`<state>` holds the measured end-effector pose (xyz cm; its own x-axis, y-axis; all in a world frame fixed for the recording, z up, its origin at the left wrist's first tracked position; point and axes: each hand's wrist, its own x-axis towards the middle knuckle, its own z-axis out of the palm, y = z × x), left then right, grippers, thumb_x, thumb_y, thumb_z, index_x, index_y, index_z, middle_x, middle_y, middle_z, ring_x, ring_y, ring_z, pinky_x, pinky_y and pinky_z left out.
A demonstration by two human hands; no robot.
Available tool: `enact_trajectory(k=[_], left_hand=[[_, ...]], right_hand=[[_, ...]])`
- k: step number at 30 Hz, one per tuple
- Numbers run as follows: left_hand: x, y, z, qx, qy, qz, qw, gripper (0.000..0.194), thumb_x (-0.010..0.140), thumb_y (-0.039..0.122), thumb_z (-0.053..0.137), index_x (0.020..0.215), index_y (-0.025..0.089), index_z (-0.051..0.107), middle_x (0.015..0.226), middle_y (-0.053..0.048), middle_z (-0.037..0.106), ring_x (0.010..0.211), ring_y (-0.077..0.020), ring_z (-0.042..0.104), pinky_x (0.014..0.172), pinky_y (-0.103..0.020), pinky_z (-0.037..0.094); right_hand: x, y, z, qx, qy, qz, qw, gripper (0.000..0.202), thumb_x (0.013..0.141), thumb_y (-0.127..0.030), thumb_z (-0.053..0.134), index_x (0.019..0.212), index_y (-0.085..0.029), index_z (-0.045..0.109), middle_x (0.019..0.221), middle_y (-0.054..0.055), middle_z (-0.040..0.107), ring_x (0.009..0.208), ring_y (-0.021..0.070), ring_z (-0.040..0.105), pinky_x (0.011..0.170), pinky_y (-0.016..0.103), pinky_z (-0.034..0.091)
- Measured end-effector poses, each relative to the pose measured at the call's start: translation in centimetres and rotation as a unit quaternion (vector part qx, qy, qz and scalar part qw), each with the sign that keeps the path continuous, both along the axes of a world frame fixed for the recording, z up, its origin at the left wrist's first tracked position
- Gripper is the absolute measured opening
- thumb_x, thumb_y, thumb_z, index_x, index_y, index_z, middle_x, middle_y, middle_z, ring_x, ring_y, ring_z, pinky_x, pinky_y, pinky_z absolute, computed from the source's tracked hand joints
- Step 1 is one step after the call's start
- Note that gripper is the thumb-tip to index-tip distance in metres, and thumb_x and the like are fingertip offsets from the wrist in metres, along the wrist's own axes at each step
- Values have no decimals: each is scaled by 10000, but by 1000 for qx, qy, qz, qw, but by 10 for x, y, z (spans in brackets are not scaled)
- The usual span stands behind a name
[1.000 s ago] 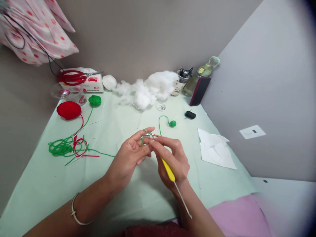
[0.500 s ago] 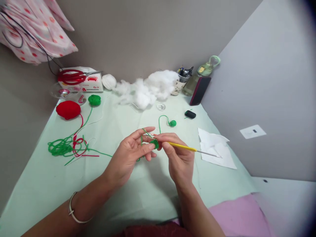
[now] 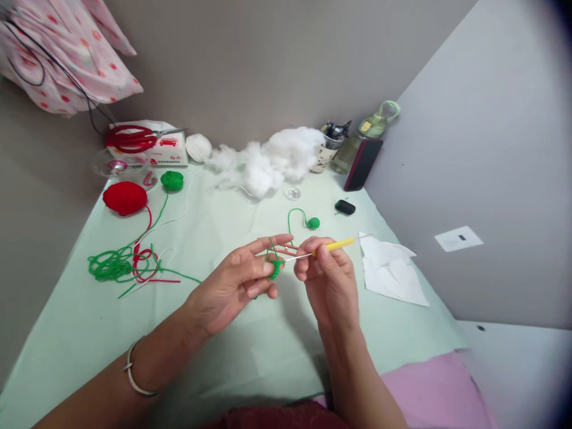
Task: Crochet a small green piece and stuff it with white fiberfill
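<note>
Beyond and left of the left hand (image 3: 235, 275) lie one red yarn ball (image 3: 125, 198) and one green yarn ball (image 3: 172, 180). That hand pinches one green crocheted piece (image 3: 276, 271); right of it, the right hand (image 3: 333, 277) pinches one yellow-handled hook (image 3: 342, 245).

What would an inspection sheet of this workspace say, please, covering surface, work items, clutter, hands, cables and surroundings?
Surface: pale green cover, faintly creased.
Work items: small green yarn piece; yellow-handled hook, its metal shaft pointing toward the piece.
Clutter: tangled green yarn, red yarn ball, white stuffing, crumpled white sheet.
Hands: left hand pinches the yarn piece; right hand grips the hook.
Cables: black cord hanging by spotted fabric.
Surroundings: grey wall; white wall plate.
</note>
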<state>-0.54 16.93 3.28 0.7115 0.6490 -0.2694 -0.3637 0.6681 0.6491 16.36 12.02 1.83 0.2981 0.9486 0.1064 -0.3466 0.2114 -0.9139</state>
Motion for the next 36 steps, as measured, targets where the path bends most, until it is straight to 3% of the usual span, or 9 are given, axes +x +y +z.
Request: enact_trajectory(k=[2, 5, 9, 13, 17, 21, 28, 32, 36], left_hand=[[2, -2, -1, 35, 23, 19, 999, 430, 830, 211, 804, 1257, 192, 757, 810, 27, 629, 510, -27, 419, 647, -253, 518], [7, -7, -3, 104, 88, 79, 988, 429, 833, 228, 831, 1252, 206, 744, 883, -5, 686, 659, -102, 597, 674, -264, 530], [9, -9, -6, 121, 117, 124, 978, 490, 818, 253, 864, 1286, 225, 721, 944, -2, 690, 668, -107, 632, 704, -287, 557], [8, -6, -4, 83, 97, 125, 984, 440, 831, 253, 861, 1252, 219, 735, 890, 23, 689, 643, -95, 656, 767, -298, 571], [8, -5, -2, 56, 64, 101, 991, 373, 864, 251, 837, 1224, 210, 747, 866, 7, 733, 779, -149, 733, 857, -314, 576], [8, -5, -1, 56, 35, 83, 994, 273, 909, 245, 801, 1179, 217, 775, 927, 0, 764, 820, -132, 727, 889, -290, 565], [6, -5, -2, 97, 58, 82, 990, 276, 934, 291, 780, 1204, 238, 768, 994, -8, 767, 874, -146, 720, 926, -308, 551], [5, -5, -8, 147, 93, 106, 979, 266, 928, 313, 789, 1193, 286, 776, 920, 35, 686, 878, -135, 711, 922, -289, 537], [6, -8, -12, 183, 136, 137, 964, 351, 878, 261, 837, 1217, 308, 762, 893, 46, 656, 887, -122, 668, 892, -254, 524]], right_hand=[[0, 0, -1, -9, -5, 10, 1000, 215, 959, -408, 702, 848, -235, 767, 771, 12, 705, 573, 115, 582, 538, 265, 520], [-6, -2, -2, 16, -100, -10, 995, 174, 962, -390, 707, 897, -253, 792, 872, 33, 745, 697, 153, 643, 625, 309, 563], [-14, -6, -2, 60, -199, -75, 975, 133, 979, -300, 688, 969, -292, 820, 961, 51, 787, 809, 190, 674, 643, 332, 562], [-12, -5, -2, 54, -164, -58, 983, 127, 976, -304, 689, 959, -274, 811, 950, 47, 786, 712, 163, 644, 635, 335, 550], [-6, 0, -4, 19, -48, -13, 999, 125, 966, -351, 707, 938, -259, 787, 893, 21, 766, 677, 129, 639, 666, 302, 559], [-3, 4, -2, -18, 27, 12, 999, 175, 948, -409, 722, 887, -247, 746, 817, 6, 749, 622, 115, 605, 617, 270, 546], [-3, -4, 0, 53, -92, -22, 994, 189, 1033, -337, 607, 941, -235, 737, 894, 30, 758, 704, 142, 684, 675, 311, 588], [-4, -9, 2, 114, -250, -81, 958, 191, 1053, -230, 543, 1009, -239, 728, 939, 34, 759, 717, 153, 694, 671, 335, 606], [-7, -11, 0, 207, -424, -125, 873, 251, 1031, -115, 510, 1106, -247, 709, 941, 48, 773, 837, 193, 741, 749, 378, 646]])
